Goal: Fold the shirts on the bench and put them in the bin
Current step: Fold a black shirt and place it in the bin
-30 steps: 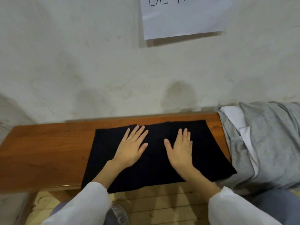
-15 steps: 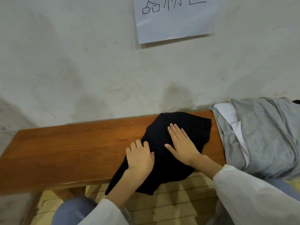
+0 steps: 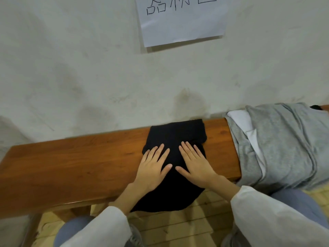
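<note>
My left hand [image 3: 153, 168] and right hand [image 3: 194, 164] lie flat, fingers straight, gripping nothing, on the folded black shirt [image 3: 178, 132] on the bench [image 3: 71, 163]; I'd press evenly outward so the fold sets before lifting.

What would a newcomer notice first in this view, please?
The left hand and right hand press flat on a folded black shirt on the wooden bench. Grey and white clothes are heaped at its right end, and a handwritten paper sign hangs on the wall above.

Glossy polished wood bench [image 3: 71, 166], matt black knit shirt [image 3: 176, 138], grey cloth pile [image 3: 284, 143], rough plaster wall [image 3: 89, 68].
</note>
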Demonstrator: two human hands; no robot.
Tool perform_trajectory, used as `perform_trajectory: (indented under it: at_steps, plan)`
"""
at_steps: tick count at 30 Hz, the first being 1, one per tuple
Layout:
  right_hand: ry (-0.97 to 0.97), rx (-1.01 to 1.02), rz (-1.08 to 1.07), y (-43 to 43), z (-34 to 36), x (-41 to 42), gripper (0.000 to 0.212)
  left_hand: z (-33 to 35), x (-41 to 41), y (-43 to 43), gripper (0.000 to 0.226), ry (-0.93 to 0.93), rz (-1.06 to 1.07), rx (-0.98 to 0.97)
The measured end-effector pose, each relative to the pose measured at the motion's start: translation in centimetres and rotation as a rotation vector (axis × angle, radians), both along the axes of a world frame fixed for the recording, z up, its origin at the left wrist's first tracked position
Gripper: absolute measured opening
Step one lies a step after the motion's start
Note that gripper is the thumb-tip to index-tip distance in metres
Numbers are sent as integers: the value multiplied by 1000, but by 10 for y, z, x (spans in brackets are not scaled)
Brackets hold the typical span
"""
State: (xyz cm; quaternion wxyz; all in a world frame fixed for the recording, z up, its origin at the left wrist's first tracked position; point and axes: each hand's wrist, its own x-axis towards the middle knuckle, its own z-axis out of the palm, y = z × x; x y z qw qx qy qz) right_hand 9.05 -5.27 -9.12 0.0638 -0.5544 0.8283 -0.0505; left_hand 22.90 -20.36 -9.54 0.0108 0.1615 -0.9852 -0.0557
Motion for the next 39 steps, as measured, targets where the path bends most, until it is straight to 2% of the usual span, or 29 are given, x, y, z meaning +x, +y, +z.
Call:
perform_trajectory:
  at_steps: [2,5,11,14,18,20,23,25,28,31,33,36,39]
  plan:
    - [37,-24,81,2,2,-10,80,1,9,1,58,35,12,-63]
    - [42,-11,76,9,1,-17,83,1,21,-7,63,58,-76,-101]
    - [39,77,88,27,2,-8,100,3,33,-4,108,-123,-161,-45]
    - [66,130,113,41,2,-1,109,6,41,-1,115,-174,-203,-78]
    - [118,249,70,46,4,7,109,0,46,10,102,-141,-181,-140]
    - [69,293,15,46,2,11,103,-3,48,16,95,-134,-157,-145]
    - [41,254,8,49,3,17,84,0,52,23,84,-145,-115,-135]
    - [97,199,1,52,8,23,80,9,53,28,81,-188,-94,-110]
    - [47,210,34,59,20,28,73,33,53,34,74,-296,-84,4]
    - [-127,180,59,65,35,29,68,56,58,30,57,-256,-54,273]
    - [-245,118,69,69,50,31,54,68,65,27,38,-204,-22,445]
    - [-356,20,39,69,77,26,29,91,69,24,14,-201,-45,544]
    - [-326,-120,-16,62,102,14,20,122,58,16,18,-177,-51,579]
